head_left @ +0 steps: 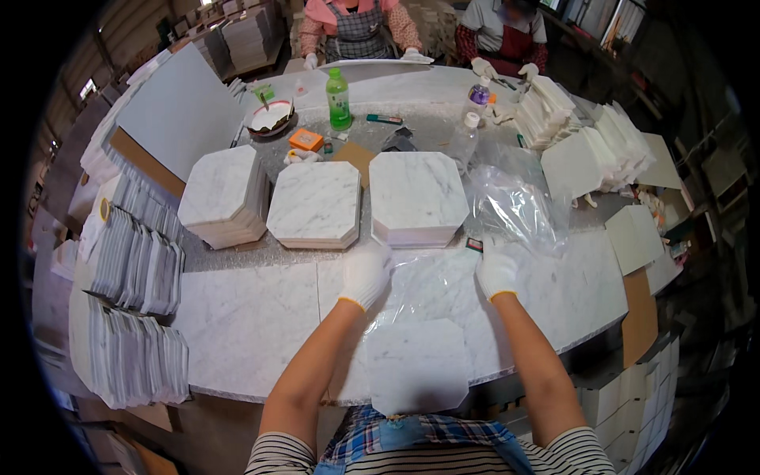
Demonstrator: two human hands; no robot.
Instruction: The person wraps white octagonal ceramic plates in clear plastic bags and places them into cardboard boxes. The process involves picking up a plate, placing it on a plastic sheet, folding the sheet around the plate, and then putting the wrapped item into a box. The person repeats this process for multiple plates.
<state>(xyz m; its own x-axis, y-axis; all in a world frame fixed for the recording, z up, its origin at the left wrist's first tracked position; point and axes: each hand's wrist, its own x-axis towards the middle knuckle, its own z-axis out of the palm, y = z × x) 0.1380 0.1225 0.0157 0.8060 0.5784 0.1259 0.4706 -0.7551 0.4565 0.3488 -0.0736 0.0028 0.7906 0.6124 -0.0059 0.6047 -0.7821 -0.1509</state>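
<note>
My left hand [366, 275], in a white knit glove, rests on the table beside a clear plastic sheet [410, 286], just in front of the tile stacks. Its fingers blend into the pale background, so I cannot make out their grip. Across the sheet, my right hand [496, 271], gloved the same way, reaches forward with its fingers stretched out. A small dark green and red case [474, 245] lies by those fingertips. Close to my body sits a pale tile with cut corners [418, 364], the sheet meeting its far edge.
Three tile stacks, left [222, 190], middle [314, 202] and right [418, 190], stand ahead. Crumpled plastic [518, 210] lies right of them. Upright tile rows [138, 344] line the left side. Behind are a green bottle [339, 99] and a bowl [270, 117]. Two people work opposite.
</note>
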